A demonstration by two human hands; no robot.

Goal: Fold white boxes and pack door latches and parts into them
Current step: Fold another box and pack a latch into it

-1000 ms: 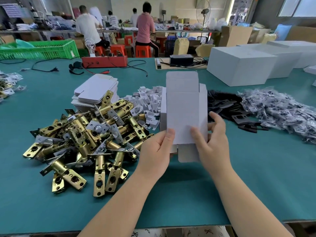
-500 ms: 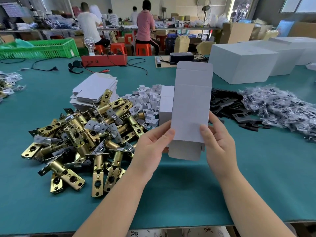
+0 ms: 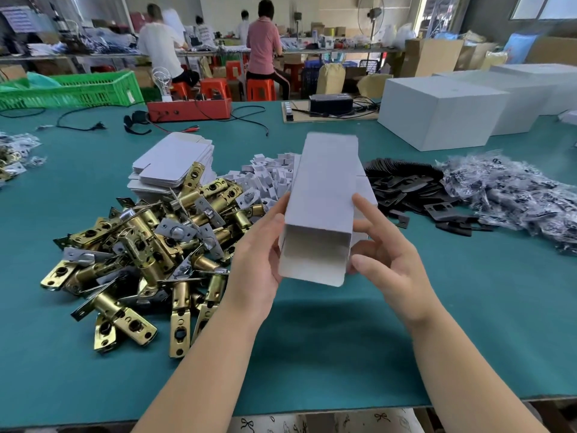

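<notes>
The white box (image 3: 321, 210) now tilts open toward you; both hands (left hand (image 3: 259, 257), right hand (image 3: 387, 254)) grip its sides: square it, then tuck the 1 near flap.

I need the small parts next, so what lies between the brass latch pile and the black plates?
In the head view, a heap of small white parts lies between the latches and the black plates; the held box partly hides it.
</notes>
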